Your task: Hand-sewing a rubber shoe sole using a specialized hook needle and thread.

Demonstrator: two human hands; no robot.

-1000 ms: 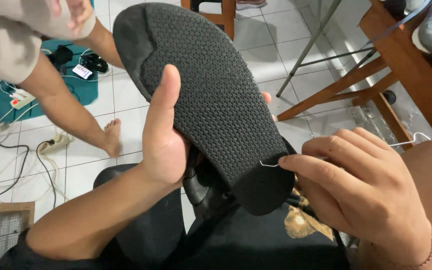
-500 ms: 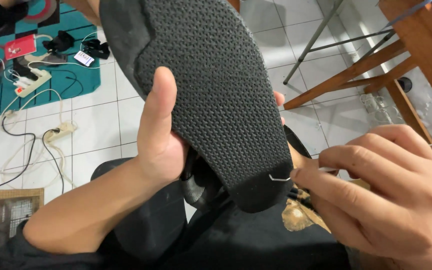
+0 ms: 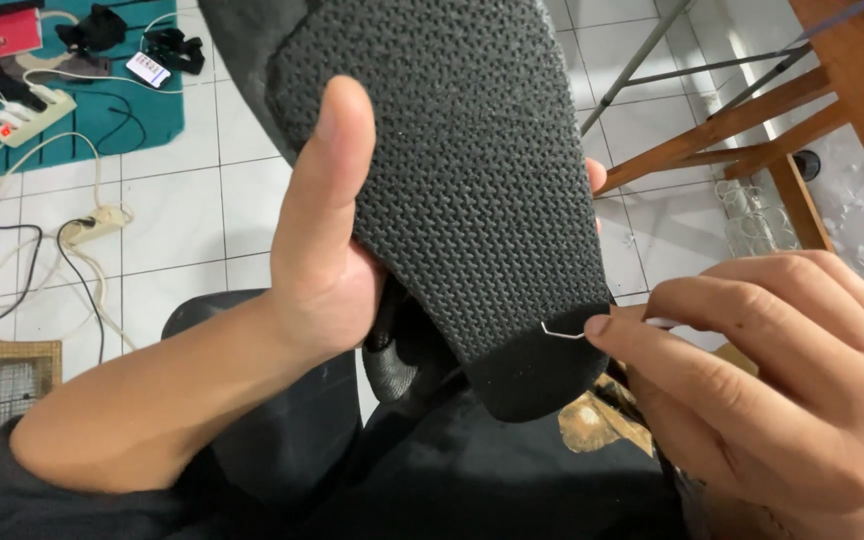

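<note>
My left hand (image 3: 327, 260) grips a black sandal (image 3: 462, 170) sole-up, thumb lying on the textured rubber sole and fingertips showing past its right edge. The sandal's heel end points toward me, over my lap. My right hand (image 3: 772, 380) pinches a thin bent metal wire hook (image 3: 562, 331) between thumb and forefinger. The hook's tip rests on the smooth heel part of the sole, near its right edge. A black strap hangs below the sandal behind my left palm.
White tiled floor lies below. A teal mat (image 3: 142, 110) at the upper left carries a power strip (image 3: 27, 115), cables and small items. A wooden chair frame (image 3: 752, 125) stands at the upper right. A cardboard box corner (image 3: 2, 385) sits at the left edge.
The sandal has come closer and higher in view. My right hand has moved the wire hook along the heel edge. The other person's legs at the upper left have dropped out of view.
</note>
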